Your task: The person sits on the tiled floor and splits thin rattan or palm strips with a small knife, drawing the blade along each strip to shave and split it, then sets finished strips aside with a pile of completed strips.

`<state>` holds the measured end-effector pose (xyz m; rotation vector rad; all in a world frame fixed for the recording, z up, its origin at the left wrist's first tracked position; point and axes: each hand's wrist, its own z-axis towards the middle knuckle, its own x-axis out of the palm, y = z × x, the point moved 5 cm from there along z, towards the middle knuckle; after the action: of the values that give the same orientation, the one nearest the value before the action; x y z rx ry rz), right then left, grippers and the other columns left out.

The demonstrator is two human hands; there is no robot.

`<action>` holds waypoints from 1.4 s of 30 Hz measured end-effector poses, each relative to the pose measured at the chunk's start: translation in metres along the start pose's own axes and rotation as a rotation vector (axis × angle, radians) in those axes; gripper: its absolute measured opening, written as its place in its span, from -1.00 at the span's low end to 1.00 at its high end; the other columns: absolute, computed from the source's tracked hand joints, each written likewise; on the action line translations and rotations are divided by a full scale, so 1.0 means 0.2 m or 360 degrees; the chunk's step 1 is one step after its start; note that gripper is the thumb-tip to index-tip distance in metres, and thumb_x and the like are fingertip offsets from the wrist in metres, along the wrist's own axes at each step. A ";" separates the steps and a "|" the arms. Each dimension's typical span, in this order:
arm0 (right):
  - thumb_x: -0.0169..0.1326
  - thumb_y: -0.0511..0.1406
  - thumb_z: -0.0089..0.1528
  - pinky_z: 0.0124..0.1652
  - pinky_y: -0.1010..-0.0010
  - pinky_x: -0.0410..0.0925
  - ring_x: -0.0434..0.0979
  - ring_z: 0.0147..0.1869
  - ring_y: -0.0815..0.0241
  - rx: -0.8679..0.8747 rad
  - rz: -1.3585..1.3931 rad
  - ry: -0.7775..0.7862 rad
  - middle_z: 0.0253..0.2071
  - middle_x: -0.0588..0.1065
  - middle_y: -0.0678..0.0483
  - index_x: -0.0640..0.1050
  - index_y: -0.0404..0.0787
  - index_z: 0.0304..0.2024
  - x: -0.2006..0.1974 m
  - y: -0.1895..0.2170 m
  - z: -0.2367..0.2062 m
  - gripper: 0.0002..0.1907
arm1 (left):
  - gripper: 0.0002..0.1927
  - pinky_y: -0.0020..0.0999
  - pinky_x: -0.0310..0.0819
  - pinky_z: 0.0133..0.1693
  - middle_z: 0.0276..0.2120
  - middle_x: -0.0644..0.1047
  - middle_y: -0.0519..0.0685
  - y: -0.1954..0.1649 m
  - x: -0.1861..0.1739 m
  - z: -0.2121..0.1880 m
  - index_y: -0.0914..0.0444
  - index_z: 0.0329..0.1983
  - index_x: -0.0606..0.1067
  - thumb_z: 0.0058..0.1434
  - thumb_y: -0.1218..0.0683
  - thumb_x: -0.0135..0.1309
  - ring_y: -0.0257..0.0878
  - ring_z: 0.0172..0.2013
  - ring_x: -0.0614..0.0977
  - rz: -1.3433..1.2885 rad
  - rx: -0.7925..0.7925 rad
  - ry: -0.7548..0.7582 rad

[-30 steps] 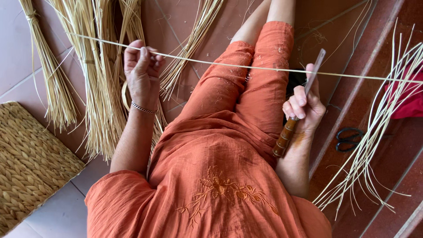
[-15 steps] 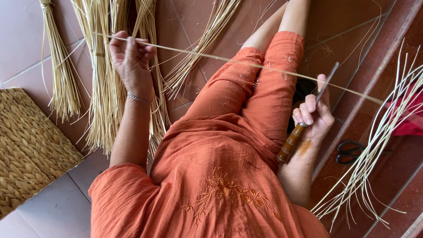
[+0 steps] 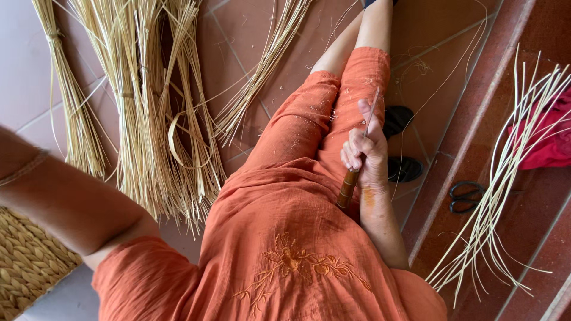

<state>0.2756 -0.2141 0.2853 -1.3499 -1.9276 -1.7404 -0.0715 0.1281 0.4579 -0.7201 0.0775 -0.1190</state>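
My right hand [image 3: 366,156] grips a knife [image 3: 357,163] with a brown wooden handle and a thin blade pointing up, held over my right thigh in orange trousers. My left forearm [image 3: 65,199] stretches off the left edge of the view, and the left hand itself is out of sight. The long pale reed strand that ran between my hands no longer crosses the view. Bundles of pale straw reeds [image 3: 154,107] lie on the tiled floor to my left.
A woven straw mat [image 3: 27,270] lies at the lower left. Black scissors [image 3: 467,196] rest on the reddish step at right, beside loose split reeds [image 3: 505,178] and a red cloth [image 3: 556,139]. Black sandals [image 3: 401,145] sit by my leg.
My left hand swung out to the left and left the view, taking the stretched strand with it. My right hand with the knife stayed over my thigh.
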 end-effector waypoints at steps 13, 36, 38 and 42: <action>-0.27 0.10 0.36 -0.43 0.35 0.48 0.67 -0.27 0.10 -0.0021 -0.0447 -0.0197 0.10 0.59 -0.07 -0.09 -0.11 0.55 -0.01 0.06 -0.12 -0.17 | -0.87 -0.24 0.48 -0.09 -0.15 0.59 -0.02 -0.29 0.61 0.11 0.29 -0.07 0.52 0.47 0.32 0.24 -0.14 -0.09 0.60 -0.0244 0.0377 0.0699; -0.04 -0.05 0.50 -0.50 0.44 0.24 0.24 -0.57 0.28 0.0065 -0.0038 0.0346 -0.39 0.39 -0.04 0.15 -0.19 0.56 0.47 0.25 -0.30 -0.32 | -0.91 -0.34 0.49 -0.12 -0.27 0.49 -0.08 -0.36 1.19 -0.67 0.27 -0.16 0.50 0.45 0.16 0.15 -0.23 -0.20 0.55 -0.0746 -0.0643 0.1506; -0.03 -0.05 0.49 -0.50 0.43 0.25 0.26 -0.57 0.28 0.0048 -0.0009 0.0384 -0.39 0.39 -0.04 0.15 -0.20 0.54 0.48 0.27 -0.30 -0.32 | -0.91 -0.35 0.49 -0.12 -0.28 0.49 -0.09 -0.39 1.21 -0.64 0.26 -0.15 0.53 0.43 0.14 0.16 -0.26 -0.21 0.55 -0.0803 -0.0669 0.1520; -0.01 -0.04 0.47 -0.51 0.41 0.26 0.28 -0.57 0.27 0.0041 0.0002 0.0458 -0.40 0.39 -0.04 0.15 -0.21 0.52 0.49 0.29 -0.32 -0.31 | -0.89 -0.39 0.48 -0.15 -0.34 0.45 -0.13 -0.45 1.26 -0.62 0.25 -0.11 0.62 0.38 0.11 0.21 -0.31 -0.25 0.50 -0.0922 -0.0755 0.1563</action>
<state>0.2368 -0.2308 0.4101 -1.0256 -1.7828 -1.7897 0.1565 -0.0530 0.4174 -1.0865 0.8591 -1.0334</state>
